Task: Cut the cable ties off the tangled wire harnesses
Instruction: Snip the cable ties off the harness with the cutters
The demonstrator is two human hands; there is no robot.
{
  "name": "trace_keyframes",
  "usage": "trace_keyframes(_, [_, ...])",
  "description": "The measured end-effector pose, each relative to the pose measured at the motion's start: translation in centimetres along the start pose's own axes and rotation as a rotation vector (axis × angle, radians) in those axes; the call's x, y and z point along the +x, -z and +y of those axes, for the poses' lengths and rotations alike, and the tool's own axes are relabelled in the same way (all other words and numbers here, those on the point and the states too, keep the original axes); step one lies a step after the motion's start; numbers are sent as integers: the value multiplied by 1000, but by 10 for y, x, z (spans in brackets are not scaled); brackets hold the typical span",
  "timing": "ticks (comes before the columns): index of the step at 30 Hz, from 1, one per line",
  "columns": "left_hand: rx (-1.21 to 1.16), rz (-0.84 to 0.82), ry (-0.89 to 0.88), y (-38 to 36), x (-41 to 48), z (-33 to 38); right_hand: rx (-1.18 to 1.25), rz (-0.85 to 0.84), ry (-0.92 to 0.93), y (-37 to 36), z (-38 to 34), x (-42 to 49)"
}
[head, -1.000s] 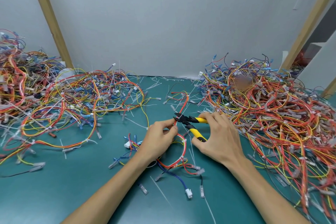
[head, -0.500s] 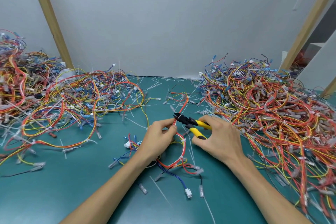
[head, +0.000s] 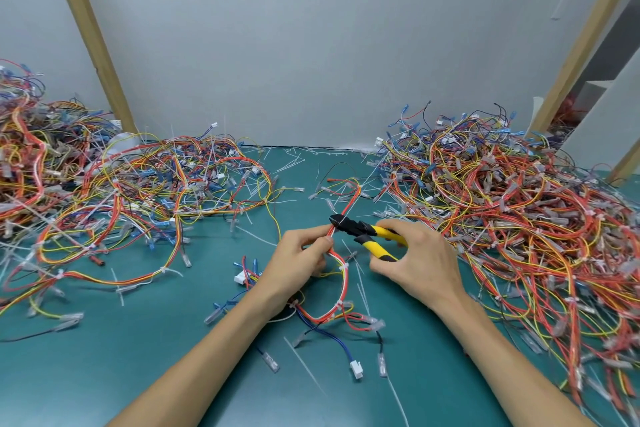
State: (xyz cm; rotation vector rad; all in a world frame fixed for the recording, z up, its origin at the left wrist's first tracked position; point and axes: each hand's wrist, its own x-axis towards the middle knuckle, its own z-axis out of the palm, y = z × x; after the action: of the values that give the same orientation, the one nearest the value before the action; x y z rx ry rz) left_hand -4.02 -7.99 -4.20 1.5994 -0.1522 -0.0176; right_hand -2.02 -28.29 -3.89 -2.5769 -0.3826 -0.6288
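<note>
**Cutters at the tie, mid-tabletop**

A teal tabletop (head: 104, 374) runs up to a pale grey wall (head: 311, 45), with heaps of coloured wire on both sides: one pile on the left (head: 138, 191), a bigger one on the right (head: 502, 211). Between them lies the wire harness (head: 341, 284) being worked on (a red-and-orange loop with white cable ties). The left hand (head: 298, 265) pinches it between thumb and fingertips. The right hand (head: 415, 267) is clenched round the yellow-handled cutters (head: 363, 230), whose black tips touch the harness just above the left thumb. Snipped tie ends (head: 291, 163) litter the surface.
</note>
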Motion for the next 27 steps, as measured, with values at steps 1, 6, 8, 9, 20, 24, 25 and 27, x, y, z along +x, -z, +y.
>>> trace_keyframes(1, [11,1,-2,0,0,0,2,5,5,0,1,0])
trace_keyframes(6, [151,17,-34,0,-1,0,8,13,48,-2,6,1])
trace_keyframes(8, [229,29,-53,0,-2,-2,38,3,76,-3,8,2])
trace_keyframes(9, [264,36,-64,0,-2,-3,48,2,85,-3,8,2])
trace_keyframes(20, [493,77,-184,1,-5,-3,52,-4,105,-2,9,2])
trace_keyframes(24, [478,92,-206,0,-4,-3,25,-5,97,1,6,2])
trace_keyframes(25, [471,97,-211,0,-4,-3,18,-1,91,2,4,1])
trace_keyframes(27, [462,103,-208,0,-4,-4,-12,7,74,3,0,0])
